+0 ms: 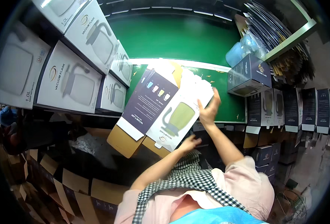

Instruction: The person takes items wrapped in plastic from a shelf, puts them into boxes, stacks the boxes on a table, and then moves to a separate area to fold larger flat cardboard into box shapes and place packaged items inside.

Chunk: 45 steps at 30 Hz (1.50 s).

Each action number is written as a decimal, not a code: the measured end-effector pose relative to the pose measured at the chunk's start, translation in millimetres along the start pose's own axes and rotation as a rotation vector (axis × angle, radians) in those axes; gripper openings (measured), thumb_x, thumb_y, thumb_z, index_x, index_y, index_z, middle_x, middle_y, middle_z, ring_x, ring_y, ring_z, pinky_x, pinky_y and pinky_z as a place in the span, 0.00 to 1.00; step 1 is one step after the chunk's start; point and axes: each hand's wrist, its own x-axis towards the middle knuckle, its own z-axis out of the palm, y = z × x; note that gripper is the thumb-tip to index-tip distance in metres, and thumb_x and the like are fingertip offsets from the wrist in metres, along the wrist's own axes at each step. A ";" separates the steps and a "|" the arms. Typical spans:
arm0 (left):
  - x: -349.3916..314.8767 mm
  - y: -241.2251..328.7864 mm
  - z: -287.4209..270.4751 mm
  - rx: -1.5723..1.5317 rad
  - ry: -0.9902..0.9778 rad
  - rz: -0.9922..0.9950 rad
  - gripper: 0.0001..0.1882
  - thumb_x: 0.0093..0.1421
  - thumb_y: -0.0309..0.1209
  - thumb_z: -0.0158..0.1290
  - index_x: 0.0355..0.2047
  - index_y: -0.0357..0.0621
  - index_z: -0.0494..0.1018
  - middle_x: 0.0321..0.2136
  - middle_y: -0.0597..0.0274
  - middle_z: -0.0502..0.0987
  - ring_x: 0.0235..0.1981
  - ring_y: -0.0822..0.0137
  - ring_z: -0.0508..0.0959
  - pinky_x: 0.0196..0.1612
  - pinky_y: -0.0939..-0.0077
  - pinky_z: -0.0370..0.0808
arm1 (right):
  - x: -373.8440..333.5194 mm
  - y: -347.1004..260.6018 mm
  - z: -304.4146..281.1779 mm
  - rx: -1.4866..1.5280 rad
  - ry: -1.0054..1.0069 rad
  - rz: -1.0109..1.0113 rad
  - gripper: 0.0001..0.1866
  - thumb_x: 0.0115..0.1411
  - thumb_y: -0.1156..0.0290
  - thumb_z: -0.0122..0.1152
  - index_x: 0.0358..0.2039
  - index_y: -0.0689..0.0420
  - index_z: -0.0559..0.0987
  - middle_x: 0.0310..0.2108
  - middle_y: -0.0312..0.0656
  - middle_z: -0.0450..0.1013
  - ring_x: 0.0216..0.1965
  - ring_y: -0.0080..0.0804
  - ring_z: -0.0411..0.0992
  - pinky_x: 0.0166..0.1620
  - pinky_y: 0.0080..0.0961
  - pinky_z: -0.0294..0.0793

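Observation:
A flask carton (pixel 181 117), white and dark blue with a green flask pictured on its front, lies tilted across the green bench's near edge. Brown inner flaps stand out at its near end. White, uneven-edged material shows at its far right end; what it is I cannot make out. My right hand (pixel 209 108) grips the carton's right side, thumb on the white face and fingers around the far side. Beside the near right corner is my left hand (pixel 190 143), fingers apart and holding nothing.
White flask boxes (pixel 69 80) are stacked at the left. A dark blue flask box (pixel 249 74) stands on the bench (pixel 172 37) at the right, near blue plastic bags (pixel 243 50) and flat cartons (pixel 269 30). More cartons (pixel 292 106) line the right side; open brown boxes (pixel 75 181) sit lower left.

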 end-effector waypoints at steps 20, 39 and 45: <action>7.2 159.6 -180.2 1.341 0.960 0.426 0.41 0.57 0.43 0.60 0.63 0.33 0.57 0.61 0.15 0.46 0.63 0.17 0.43 0.64 0.31 0.41 | -8.5 83.8 142.4 0.446 -0.355 0.538 0.40 0.61 0.46 0.56 0.62 0.65 0.62 0.62 0.60 0.57 0.64 0.54 0.55 0.66 0.40 0.55; 339.4 537.5 102.5 -0.268 0.444 1.127 0.16 0.69 0.39 0.44 0.36 0.39 0.74 0.20 0.57 0.79 0.21 0.66 0.78 0.27 0.69 0.74 | 1.3 228.5 -10.2 -0.308 -0.332 0.115 0.29 0.62 0.58 0.55 0.59 0.62 0.67 0.65 0.51 0.56 0.68 0.48 0.51 0.61 0.49 0.59; 271.8 531.7 -14.7 -0.397 0.454 1.260 0.14 0.71 0.38 0.44 0.31 0.44 0.71 0.21 0.66 0.72 0.23 0.72 0.72 0.30 0.72 0.76 | -4.4 223.5 -11.2 -0.334 -0.384 0.097 0.28 0.63 0.59 0.54 0.59 0.62 0.67 0.66 0.51 0.55 0.68 0.47 0.52 0.60 0.49 0.60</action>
